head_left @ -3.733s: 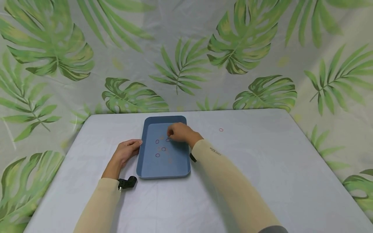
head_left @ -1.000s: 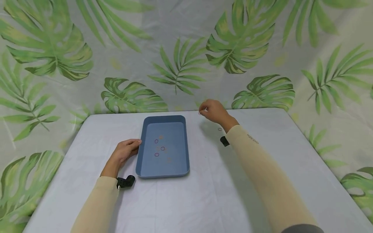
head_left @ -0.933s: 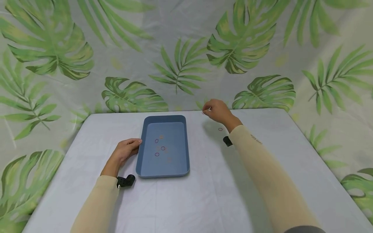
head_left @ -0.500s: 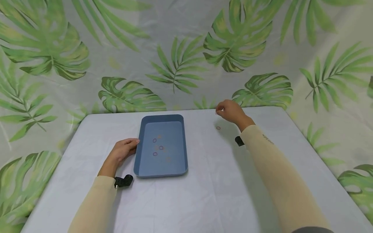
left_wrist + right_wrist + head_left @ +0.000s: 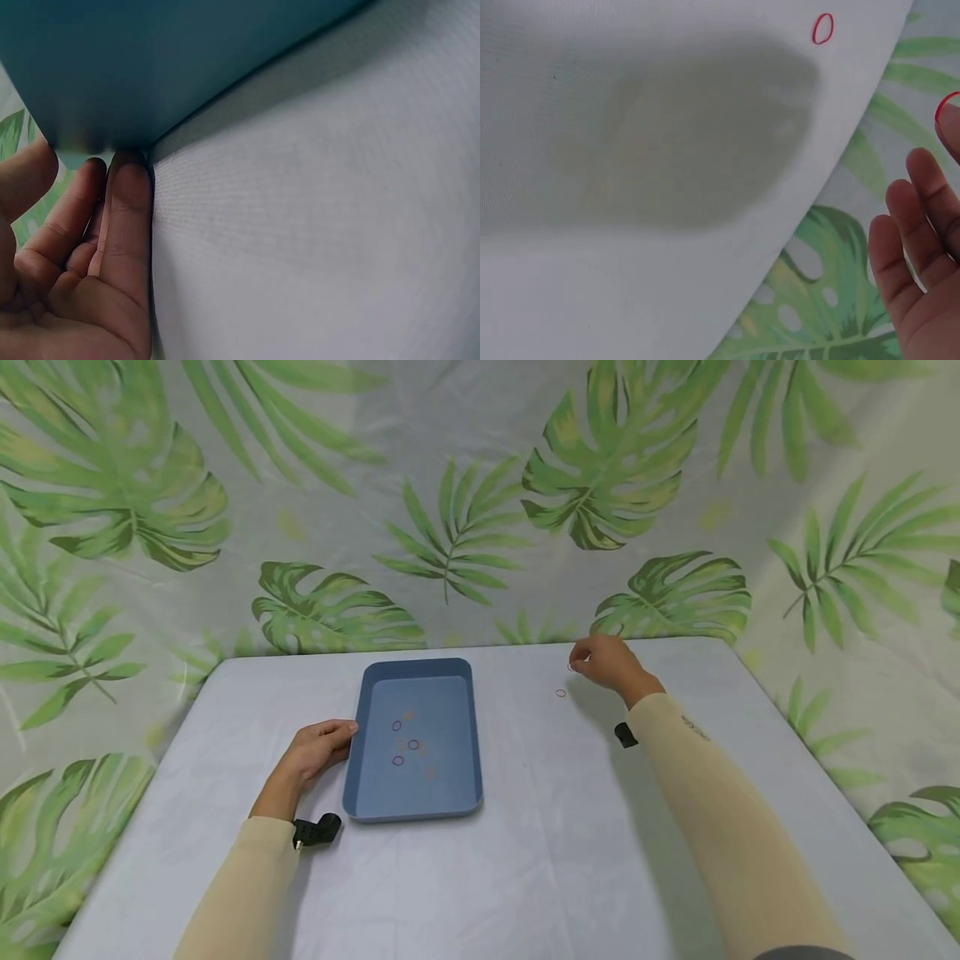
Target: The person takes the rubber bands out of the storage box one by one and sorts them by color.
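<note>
My left hand [image 5: 318, 750] holds the blue tray [image 5: 416, 797] by its rim; my right hand [image 5: 611, 662], no longer over it, pinches a red ring [image 5: 938, 110] right of the tray, near another ring [image 5: 561, 693], leaving one fewer inside.

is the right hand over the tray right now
No, the right hand is to the right of the tray, holding a red ring.
</note>
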The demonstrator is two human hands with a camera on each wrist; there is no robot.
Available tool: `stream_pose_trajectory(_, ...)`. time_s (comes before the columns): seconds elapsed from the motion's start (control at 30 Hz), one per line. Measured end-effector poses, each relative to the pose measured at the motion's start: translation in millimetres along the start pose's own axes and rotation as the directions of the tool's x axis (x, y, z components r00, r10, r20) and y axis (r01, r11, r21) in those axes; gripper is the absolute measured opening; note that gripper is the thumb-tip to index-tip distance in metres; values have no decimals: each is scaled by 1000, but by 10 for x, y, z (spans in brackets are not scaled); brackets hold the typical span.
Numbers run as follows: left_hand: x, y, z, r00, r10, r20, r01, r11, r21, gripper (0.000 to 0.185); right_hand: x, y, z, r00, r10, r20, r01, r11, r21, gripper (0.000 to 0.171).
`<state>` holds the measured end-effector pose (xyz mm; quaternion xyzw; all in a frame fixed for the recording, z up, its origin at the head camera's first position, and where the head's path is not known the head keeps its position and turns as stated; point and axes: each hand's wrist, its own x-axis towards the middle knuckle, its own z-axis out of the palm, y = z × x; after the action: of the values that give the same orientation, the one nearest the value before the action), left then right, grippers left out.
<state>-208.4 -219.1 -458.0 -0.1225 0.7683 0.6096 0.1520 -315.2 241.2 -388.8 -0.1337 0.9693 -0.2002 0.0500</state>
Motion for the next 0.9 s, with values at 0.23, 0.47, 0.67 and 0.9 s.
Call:
stream_pose_trajectory(0.23,4,-7,-4,1000,14,3,-14,1000,-8,50,38,84,138,1000,2,-5,-2,1000,-6,20)
stream_pose_trajectory(0.47,15,-30,-7,1000,1,-14,-2,1000,-2,50,27,136,238,998,58,32,-58,998,11,20)
stream_pose_trajectory(0.67,9,-24,-2,1000,3,-20,-3,1000,-1,49,10,227,302,995,100,15,-100,995,2,18)
stream_pose_trajectory(0.9,7,-21,-2,1000,3,-21,-3,1000,-5,49,-10,309,350,993,117,15,-117,993,4,18)
